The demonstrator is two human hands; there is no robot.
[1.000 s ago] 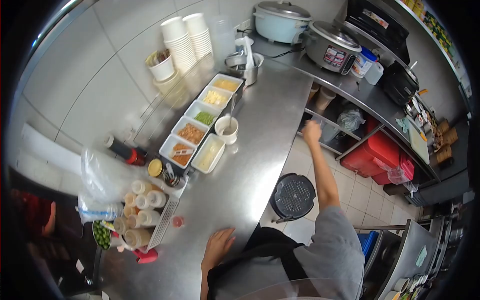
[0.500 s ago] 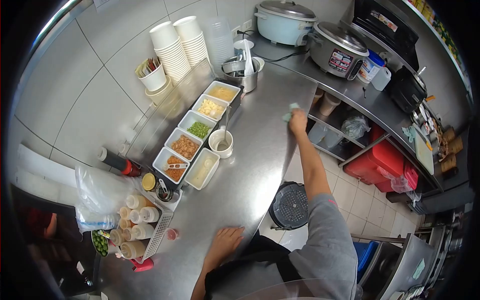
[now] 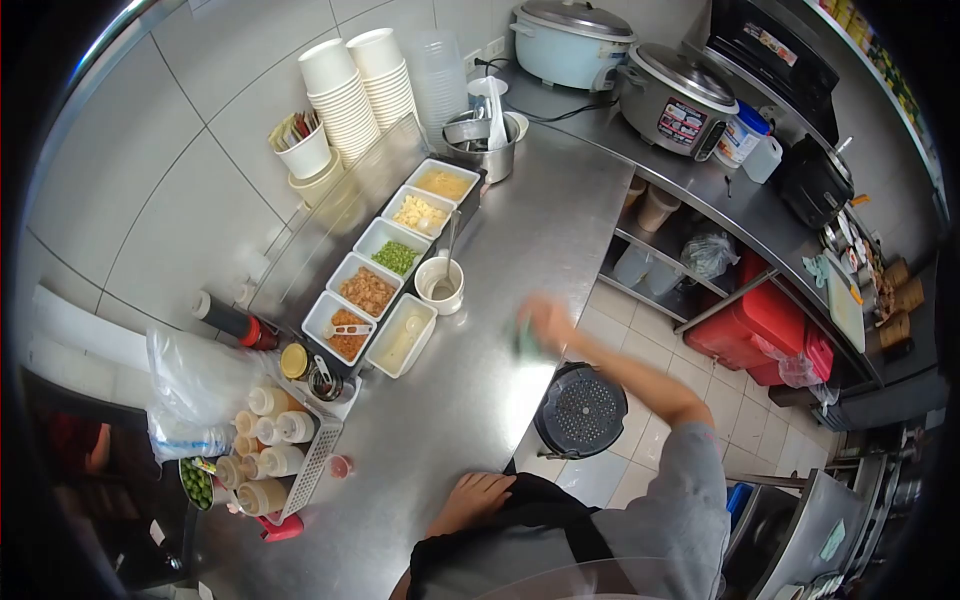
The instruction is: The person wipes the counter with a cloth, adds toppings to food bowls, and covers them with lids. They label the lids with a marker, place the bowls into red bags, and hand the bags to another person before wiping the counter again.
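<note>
My right hand [image 3: 549, 322], blurred by motion, presses a pale green cloth [image 3: 525, 343] onto the steel counter [image 3: 470, 400] near its front edge. My left hand [image 3: 478, 498] rests flat by the counter's near edge against the dark apron, holding nothing, fingers stretched out. Left of the cloth stand a white tub with a ladle [image 3: 440, 285] and a white tray of pale liquid [image 3: 403, 336]. Beside them runs a row of white food trays, among them chopped green onion [image 3: 396, 257] and brown minced food [image 3: 367, 291].
A basket of squeeze bottles [image 3: 312, 470] and a small red-topped cup [image 3: 341, 466] sit at lower left. Stacked paper cups [image 3: 345, 110] stand by the wall. Rice cookers [image 3: 672, 100] line the back counter. A black stool [image 3: 582, 410] is on the floor beside the counter.
My right hand has swept the cloth along the counter toward me and to the left. My left hand has slid slightly right, closer to my body.
</note>
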